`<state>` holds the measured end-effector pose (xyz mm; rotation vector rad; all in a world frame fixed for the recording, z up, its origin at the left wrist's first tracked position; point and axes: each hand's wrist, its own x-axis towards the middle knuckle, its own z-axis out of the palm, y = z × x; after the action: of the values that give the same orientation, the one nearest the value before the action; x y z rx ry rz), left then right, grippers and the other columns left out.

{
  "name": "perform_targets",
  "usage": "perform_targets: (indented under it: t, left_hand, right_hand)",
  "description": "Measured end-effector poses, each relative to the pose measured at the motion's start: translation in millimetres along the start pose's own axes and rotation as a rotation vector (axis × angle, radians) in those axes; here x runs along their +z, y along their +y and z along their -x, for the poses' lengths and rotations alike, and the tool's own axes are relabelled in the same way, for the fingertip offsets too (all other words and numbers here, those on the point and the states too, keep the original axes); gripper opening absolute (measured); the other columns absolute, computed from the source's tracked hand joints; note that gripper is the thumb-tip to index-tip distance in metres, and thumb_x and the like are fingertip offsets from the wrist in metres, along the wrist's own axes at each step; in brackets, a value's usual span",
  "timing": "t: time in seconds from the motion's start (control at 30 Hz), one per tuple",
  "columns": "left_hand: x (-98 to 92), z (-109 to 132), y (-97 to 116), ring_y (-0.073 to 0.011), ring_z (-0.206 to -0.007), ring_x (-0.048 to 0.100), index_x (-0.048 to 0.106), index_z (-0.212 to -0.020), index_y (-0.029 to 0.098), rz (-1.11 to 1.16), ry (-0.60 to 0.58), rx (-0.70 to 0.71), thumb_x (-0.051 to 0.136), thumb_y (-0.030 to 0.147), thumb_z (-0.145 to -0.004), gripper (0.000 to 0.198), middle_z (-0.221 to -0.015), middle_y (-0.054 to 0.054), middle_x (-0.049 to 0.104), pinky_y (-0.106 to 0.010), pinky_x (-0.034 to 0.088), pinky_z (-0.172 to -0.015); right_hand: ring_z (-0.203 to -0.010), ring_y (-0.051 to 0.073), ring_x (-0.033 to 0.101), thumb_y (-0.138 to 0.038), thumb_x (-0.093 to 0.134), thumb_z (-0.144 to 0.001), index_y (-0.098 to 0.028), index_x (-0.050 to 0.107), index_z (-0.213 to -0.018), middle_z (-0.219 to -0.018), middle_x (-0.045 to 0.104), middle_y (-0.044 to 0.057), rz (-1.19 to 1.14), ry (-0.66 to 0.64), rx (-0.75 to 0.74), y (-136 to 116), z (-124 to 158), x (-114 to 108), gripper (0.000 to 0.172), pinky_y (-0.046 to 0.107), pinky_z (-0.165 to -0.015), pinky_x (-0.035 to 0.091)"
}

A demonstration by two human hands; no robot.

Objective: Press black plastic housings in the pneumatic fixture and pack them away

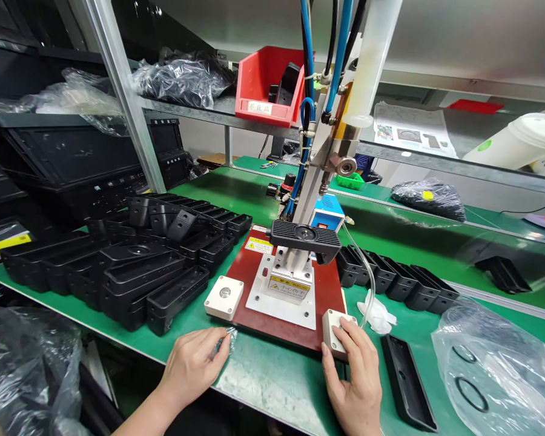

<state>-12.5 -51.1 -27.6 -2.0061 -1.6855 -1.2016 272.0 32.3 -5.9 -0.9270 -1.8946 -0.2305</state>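
Observation:
My left hand (198,361) is closed at the table's front edge, pinching a small crumpled piece of clear plastic (231,339). Just beyond it is the left white button box (224,297), untouched. My right hand (355,378) lies with spread fingers over the right white button box (330,327), hiding most of its top. Between the boxes stands a small press (295,266) on a dark red base (243,306). A black ribbed housing with a round centre (304,235) sits on its fixture, under the press head.
Many black housings (163,266) are piled at left; a row of them (399,281) stands at right. Near my right hand lie one black housing (409,381), a white tissue (376,312) and a clear bag (499,363) with black rings. A red bin (267,85) sits on the shelf.

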Motion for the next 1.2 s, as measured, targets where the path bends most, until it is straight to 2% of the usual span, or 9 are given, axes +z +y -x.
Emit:
perform_targets:
  t: [0.47,0.97,1.2]
  left_hand:
    - [-1.7,-0.8,1.3,-0.0092,-0.047,0.045,0.059,-0.084,0.018,0.004,0.001,0.008,0.054,0.016,-0.09,0.008,-0.057,0.004,0.05,-0.025,0.035,-0.053]
    - [0.0,1.4,-0.9,-0.0095,-0.048,0.047,0.059,-0.081,0.018,-0.019,-0.017,-0.001,0.053,0.018,-0.091,0.012,-0.057,0.004,0.053,-0.025,0.036,-0.053]
    - [1.8,0.8,-1.6,-0.009,-0.046,0.043,0.052,-0.066,0.018,-0.075,-0.046,0.007,0.051,0.02,-0.092,0.026,-0.052,0.004,0.046,-0.025,0.032,-0.051]
  right_hand:
    - [-0.117,0.032,0.055,-0.024,0.063,-0.087,-0.016,0.058,-0.12,-0.123,0.059,0.015,-0.006,-0.005,0.008,0.8,0.2,0.4,0.035,0.052,-0.094,0.048]
    - [-0.117,0.032,0.055,-0.024,0.063,-0.087,-0.018,0.057,-0.121,-0.124,0.059,0.014,-0.002,-0.005,0.011,0.4,-0.6,0.4,0.036,0.052,-0.095,0.047]
    - [-0.117,0.032,0.054,-0.024,0.063,-0.087,-0.018,0.056,-0.122,-0.123,0.059,0.014,-0.002,0.0,0.0,0.6,-0.9,-0.2,0.036,0.052,-0.094,0.048]
